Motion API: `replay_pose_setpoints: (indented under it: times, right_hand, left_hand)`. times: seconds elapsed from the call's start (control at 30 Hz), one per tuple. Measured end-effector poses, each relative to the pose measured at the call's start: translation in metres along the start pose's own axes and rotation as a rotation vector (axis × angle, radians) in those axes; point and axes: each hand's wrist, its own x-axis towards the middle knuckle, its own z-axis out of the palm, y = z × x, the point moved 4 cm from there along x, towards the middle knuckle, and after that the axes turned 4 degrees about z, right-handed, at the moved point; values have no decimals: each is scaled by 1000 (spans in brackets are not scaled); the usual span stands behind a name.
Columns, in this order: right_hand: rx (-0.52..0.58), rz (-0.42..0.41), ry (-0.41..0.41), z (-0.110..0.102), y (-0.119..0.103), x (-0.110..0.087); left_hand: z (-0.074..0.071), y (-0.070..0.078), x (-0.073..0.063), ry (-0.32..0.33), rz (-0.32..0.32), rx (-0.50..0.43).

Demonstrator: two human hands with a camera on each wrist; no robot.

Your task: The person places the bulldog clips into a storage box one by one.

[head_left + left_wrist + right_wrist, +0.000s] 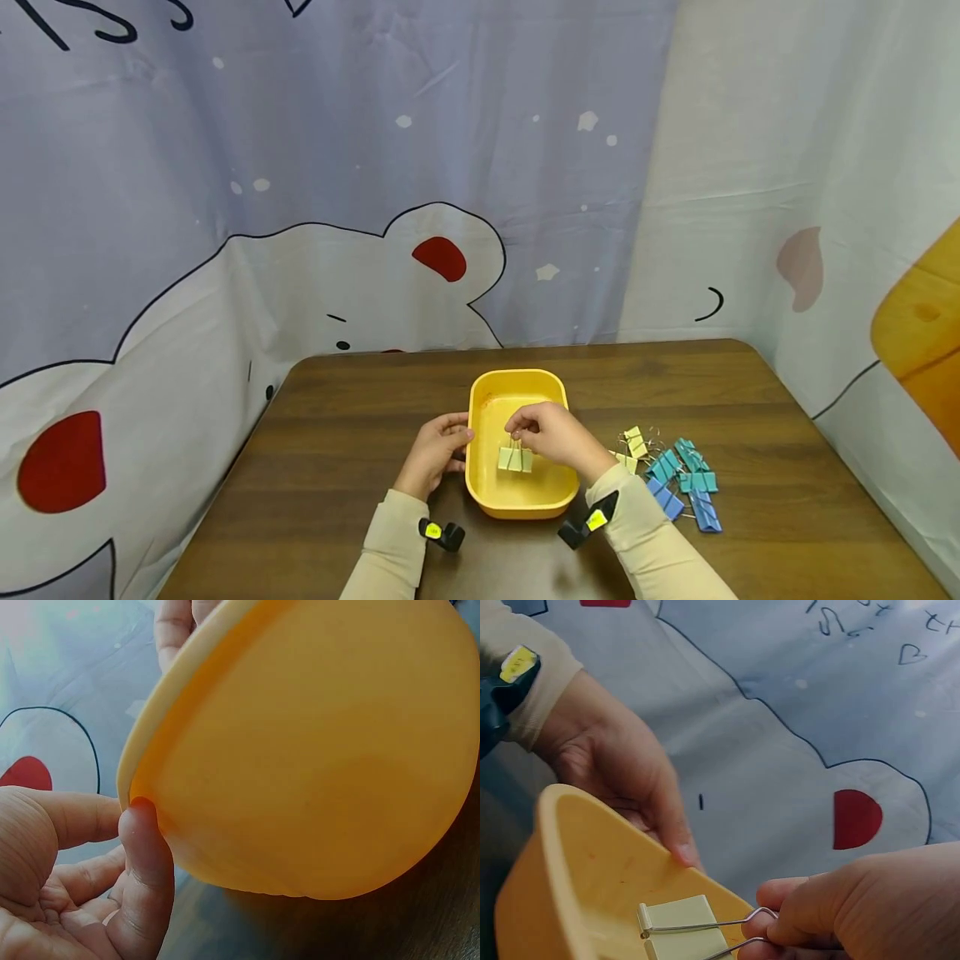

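Clip, one, pale yellow, was pinched by its wire handles in the right grip, in or just above one yellow tub. The left grip pinched the tub's rim. Rightward, the surface bore two yellow clips, three teal clips and two blue clips.

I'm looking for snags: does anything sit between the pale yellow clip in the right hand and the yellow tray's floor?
Nothing visible does. The right hand holds the clip over the yellow tray; the left hand pinches its left edge, out of the way.
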Motion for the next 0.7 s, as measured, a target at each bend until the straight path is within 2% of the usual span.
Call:
replay_pose_setpoints:
  times: [0.37,0.7]
  right_hand:
    - [-78,-54,-59,27,-5,2]
    - [-111,-38,-88,40,-1,1]
  left_hand:
    - [-1,-2,1,7,-3,6]
    - [0,1,-1,10,-6,8]
